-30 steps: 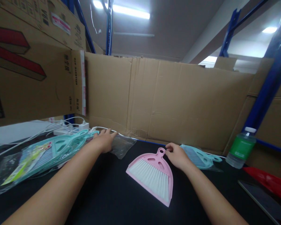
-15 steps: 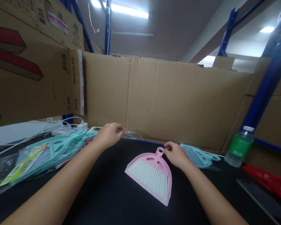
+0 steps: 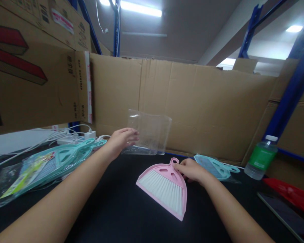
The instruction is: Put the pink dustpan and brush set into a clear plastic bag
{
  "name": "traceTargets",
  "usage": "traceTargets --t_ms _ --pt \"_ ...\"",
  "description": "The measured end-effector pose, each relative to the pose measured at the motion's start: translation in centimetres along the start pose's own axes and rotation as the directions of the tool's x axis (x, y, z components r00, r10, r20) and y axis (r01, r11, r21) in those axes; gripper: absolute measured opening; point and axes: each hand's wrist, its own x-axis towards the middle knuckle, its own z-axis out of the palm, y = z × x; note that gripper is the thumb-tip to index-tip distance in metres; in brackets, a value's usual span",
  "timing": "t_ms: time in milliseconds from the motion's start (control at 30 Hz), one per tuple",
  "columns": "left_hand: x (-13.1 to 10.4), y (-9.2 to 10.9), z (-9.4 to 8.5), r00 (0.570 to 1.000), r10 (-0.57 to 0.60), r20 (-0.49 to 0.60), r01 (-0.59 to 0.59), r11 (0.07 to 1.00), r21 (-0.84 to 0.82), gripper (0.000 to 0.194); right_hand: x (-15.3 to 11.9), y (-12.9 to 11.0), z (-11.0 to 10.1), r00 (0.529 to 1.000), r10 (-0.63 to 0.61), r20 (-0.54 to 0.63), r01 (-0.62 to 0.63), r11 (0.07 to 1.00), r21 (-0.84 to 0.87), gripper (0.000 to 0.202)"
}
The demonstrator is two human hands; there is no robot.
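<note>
A pink dustpan [image 3: 164, 169] with a white-bristled brush [image 3: 164, 190] nested in it lies on the black tabletop, handle pointing away from me. My right hand [image 3: 190, 169] grips its right side near the handle, thumb on top and the other fingers mostly hidden behind. Farther back on the left, my left hand [image 3: 123, 140] has its fingers stretched out beside a clear plastic bag [image 3: 153, 133]. The bag stands up against the cardboard wall; its left edge overlaps the fingertips, and no grip on it shows.
Bagged teal dustpan sets [image 3: 58, 158] lie at left, before a power strip with white cables [image 3: 71, 137]. Another teal set [image 3: 212, 167] lies right of my right hand. Farther right are a green-labelled bottle [image 3: 260, 158], a red item [image 3: 291, 192] and a dark flat device [image 3: 281, 216]. Cardboard [image 3: 205, 101] walls the back.
The clear bag, low and flat at the back before, now stands up by my left hand, whose fingers have straightened. My right hand has slid from the handle's end down to the dustpan's side.
</note>
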Motion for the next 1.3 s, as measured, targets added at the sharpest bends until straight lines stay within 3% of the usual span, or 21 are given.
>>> traceTargets --t_ms 67,300,500,633,833,1000,1300 --pt "0.2 -0.2 -0.2 0.999 -0.038 -0.028 0.037 0.999 -0.021 0.023 -0.2 -0.2 0.4 0.995 0.033 0.090 -0.037 0.998 0.044 0.027" --pt "0.5 -0.5 -0.6 0.995 -0.090 -0.035 0.089 0.996 -0.027 0.018 -0.5 -0.2 0.8 0.989 -0.013 0.146 -0.004 0.993 0.116 0.023" --pt "0.8 -0.6 -0.7 0.995 -0.086 -0.041 0.087 0.996 0.022 0.022 -0.2 0.2 0.0 0.997 -0.039 0.074 0.024 0.982 0.189 0.008" --pt "1.1 -1.0 -1.0 0.995 -0.095 -0.031 0.096 0.993 0.063 0.018 -0.6 -0.1 -0.6 0.999 -0.023 0.040 0.006 0.924 0.384 0.009" --pt "0.8 -0.9 -1.2 0.988 -0.157 -0.011 0.157 0.975 0.156 0.013 -1.5 -0.5 -1.5 0.985 -0.050 0.166 -0.053 0.827 0.559 0.007" --pt "0.6 -0.8 -1.3 0.965 -0.249 0.076 0.223 0.941 0.253 0.012 -1.9 -0.5 -1.9 0.957 -0.140 0.253 -0.019 0.843 0.538 0.020" --pt "0.2 -0.7 -1.2 0.874 -0.385 0.295 0.294 0.904 0.309 0.015 -1.9 -0.4 -2.3 0.927 -0.238 0.289 0.112 0.913 0.393 0.031"
